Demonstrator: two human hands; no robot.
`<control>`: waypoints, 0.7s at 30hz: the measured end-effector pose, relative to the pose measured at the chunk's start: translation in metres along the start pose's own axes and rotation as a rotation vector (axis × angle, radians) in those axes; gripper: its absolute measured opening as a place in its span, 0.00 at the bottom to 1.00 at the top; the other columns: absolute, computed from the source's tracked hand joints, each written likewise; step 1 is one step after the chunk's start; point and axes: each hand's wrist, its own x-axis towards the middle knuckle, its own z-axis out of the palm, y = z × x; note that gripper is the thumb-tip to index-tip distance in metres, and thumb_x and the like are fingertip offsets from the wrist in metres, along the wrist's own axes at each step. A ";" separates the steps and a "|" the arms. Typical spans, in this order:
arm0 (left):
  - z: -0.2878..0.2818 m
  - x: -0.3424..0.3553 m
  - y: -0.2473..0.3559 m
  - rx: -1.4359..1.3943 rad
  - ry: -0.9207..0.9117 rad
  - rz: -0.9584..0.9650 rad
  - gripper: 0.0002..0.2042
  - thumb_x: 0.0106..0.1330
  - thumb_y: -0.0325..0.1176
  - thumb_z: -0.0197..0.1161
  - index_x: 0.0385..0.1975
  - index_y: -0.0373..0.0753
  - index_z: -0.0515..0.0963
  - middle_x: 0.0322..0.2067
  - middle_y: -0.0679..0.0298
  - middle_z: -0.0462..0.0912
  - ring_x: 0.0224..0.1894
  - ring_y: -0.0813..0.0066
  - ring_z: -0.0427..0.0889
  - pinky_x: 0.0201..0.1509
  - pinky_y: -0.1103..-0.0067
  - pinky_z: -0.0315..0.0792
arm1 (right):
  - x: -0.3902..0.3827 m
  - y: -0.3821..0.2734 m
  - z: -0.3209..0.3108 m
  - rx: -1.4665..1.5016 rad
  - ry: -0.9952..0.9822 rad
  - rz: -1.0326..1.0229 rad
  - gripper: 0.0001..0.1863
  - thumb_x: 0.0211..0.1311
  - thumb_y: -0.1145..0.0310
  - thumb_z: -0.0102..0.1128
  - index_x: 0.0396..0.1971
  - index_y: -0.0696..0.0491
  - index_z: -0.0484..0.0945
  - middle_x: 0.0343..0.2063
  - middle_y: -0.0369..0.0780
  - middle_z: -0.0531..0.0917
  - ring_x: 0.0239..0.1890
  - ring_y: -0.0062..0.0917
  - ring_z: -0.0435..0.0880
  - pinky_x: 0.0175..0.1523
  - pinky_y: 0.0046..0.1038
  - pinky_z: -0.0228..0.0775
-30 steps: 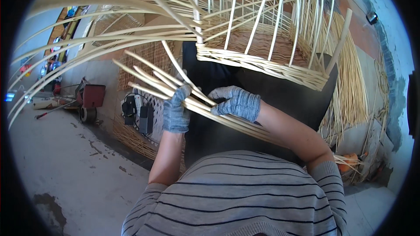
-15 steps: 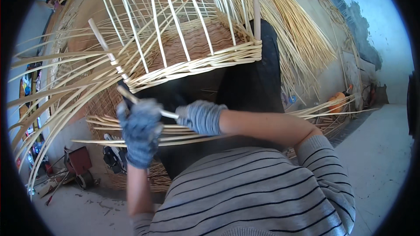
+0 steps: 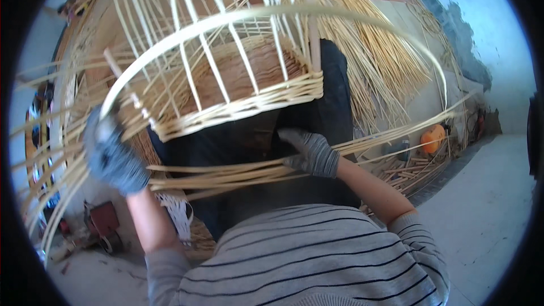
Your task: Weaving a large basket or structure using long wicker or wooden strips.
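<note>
A half-woven wicker basket [image 3: 249, 101] rests on my dark-trousered knees, its pale stakes standing up and its front border woven. At its left corner, my gloved left hand [image 3: 116, 156] is closed on a pale willow rod [image 3: 238, 16]. The rod bends in a wide arch over the basket and comes down at the right. My gloved right hand [image 3: 313, 153] is open, thumb apart from the fingers, over a loose bunch of rods [image 3: 232, 177] lying across my lap. Some of its fingertips are hard to make out against these rods.
Long rod ends [image 3: 54, 150] stick out left of the basket. A big heap of willow rods [image 3: 374, 51] lies at the far right, with an orange round object [image 3: 433, 138] nearer. A dark red tool-like object [image 3: 104, 219] stands on the floor at left.
My left hand has moved left and up; my right hand has moved right, off the rod it held. The rod now arches over the basket, which has shifted slightly left and nearer.
</note>
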 end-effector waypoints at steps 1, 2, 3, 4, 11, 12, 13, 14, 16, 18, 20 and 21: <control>-0.011 0.008 -0.007 0.074 -0.039 -0.016 0.14 0.62 0.32 0.54 0.39 0.26 0.74 0.35 0.54 0.80 0.31 0.77 0.76 0.33 0.86 0.68 | 0.002 0.001 -0.002 -0.173 -0.150 -0.064 0.28 0.49 0.60 0.61 0.50 0.55 0.68 0.41 0.49 0.75 0.45 0.42 0.73 0.49 0.36 0.66; -0.023 0.011 -0.019 0.010 -0.069 -0.108 0.14 0.62 0.31 0.53 0.41 0.27 0.74 0.37 0.53 0.80 0.33 0.73 0.78 0.33 0.84 0.70 | 0.002 0.003 -0.001 -0.073 -0.163 -0.063 0.25 0.49 0.59 0.61 0.47 0.55 0.70 0.39 0.49 0.76 0.42 0.42 0.74 0.46 0.36 0.67; -0.033 0.014 -0.030 -0.095 -0.058 -0.063 0.13 0.62 0.30 0.51 0.42 0.28 0.74 0.39 0.50 0.79 0.33 0.71 0.78 0.33 0.83 0.70 | 0.001 0.004 0.001 -0.023 -0.243 -0.002 0.22 0.49 0.59 0.60 0.44 0.55 0.73 0.37 0.49 0.77 0.40 0.42 0.76 0.44 0.37 0.68; -0.048 0.020 -0.036 -0.140 -0.081 -0.068 0.13 0.64 0.29 0.48 0.44 0.29 0.73 0.42 0.52 0.78 0.36 0.70 0.79 0.38 0.82 0.71 | 0.000 0.007 0.002 0.104 -0.103 -0.126 0.21 0.50 0.58 0.59 0.43 0.54 0.73 0.34 0.48 0.79 0.37 0.40 0.78 0.41 0.37 0.69; -0.042 0.015 0.012 0.282 -0.721 -0.406 0.14 0.67 0.42 0.43 0.41 0.38 0.66 0.30 0.67 0.72 0.29 0.75 0.69 0.32 0.82 0.64 | 0.001 0.040 0.013 0.265 -0.087 -0.006 0.16 0.54 0.63 0.57 0.41 0.53 0.75 0.35 0.44 0.79 0.36 0.37 0.78 0.41 0.34 0.69; -0.044 0.009 0.035 0.299 -0.636 -0.267 0.13 0.67 0.42 0.44 0.29 0.40 0.69 0.20 0.69 0.70 0.19 0.79 0.66 0.22 0.84 0.62 | 0.001 0.038 0.012 0.315 -0.096 0.007 0.15 0.54 0.63 0.57 0.41 0.53 0.75 0.35 0.44 0.79 0.38 0.36 0.78 0.42 0.33 0.69; -0.045 0.006 0.055 0.317 -0.535 -0.132 0.18 0.66 0.43 0.45 0.16 0.43 0.71 0.10 0.71 0.68 0.10 0.83 0.64 0.12 0.85 0.59 | 0.002 0.036 0.010 0.405 -0.069 -0.058 0.15 0.54 0.63 0.57 0.40 0.53 0.75 0.36 0.43 0.79 0.39 0.35 0.78 0.43 0.32 0.68; -0.047 0.011 0.074 0.328 -0.497 -0.062 0.18 0.66 0.43 0.46 0.15 0.44 0.69 0.10 0.71 0.67 0.10 0.82 0.63 0.13 0.85 0.59 | 0.003 0.030 0.007 0.359 -0.093 0.011 0.15 0.54 0.63 0.57 0.40 0.53 0.75 0.36 0.43 0.79 0.39 0.35 0.78 0.43 0.32 0.68; -0.049 0.014 0.100 0.074 -0.186 0.007 0.17 0.65 0.43 0.48 0.15 0.44 0.68 0.09 0.72 0.65 0.10 0.82 0.59 0.14 0.85 0.58 | 0.007 0.017 -0.002 0.367 -0.070 0.109 0.15 0.53 0.60 0.58 0.38 0.52 0.76 0.33 0.41 0.80 0.36 0.33 0.78 0.42 0.30 0.69; -0.045 0.011 0.103 -0.651 0.244 -0.436 0.12 0.65 0.40 0.49 0.21 0.42 0.70 0.12 0.69 0.67 0.11 0.81 0.60 0.14 0.83 0.58 | 0.011 0.002 -0.012 0.496 0.095 -0.034 0.16 0.53 0.61 0.59 0.41 0.52 0.75 0.35 0.42 0.79 0.36 0.31 0.79 0.42 0.29 0.69; -0.033 -0.016 0.078 -1.120 -0.508 -1.043 0.10 0.65 0.38 0.49 0.29 0.38 0.70 0.15 0.69 0.68 0.13 0.82 0.62 0.15 0.83 0.59 | 0.012 -0.015 -0.022 0.652 0.243 -0.168 0.23 0.53 0.60 0.60 0.48 0.53 0.69 0.39 0.43 0.78 0.37 0.30 0.78 0.42 0.29 0.70; -0.026 -0.032 0.060 -1.210 -0.764 -1.334 0.10 0.65 0.37 0.49 0.33 0.36 0.70 0.17 0.69 0.68 0.14 0.82 0.62 0.15 0.84 0.59 | 0.015 -0.023 -0.028 0.694 0.280 -0.347 0.28 0.53 0.60 0.60 0.52 0.54 0.65 0.42 0.44 0.77 0.37 0.30 0.78 0.42 0.29 0.71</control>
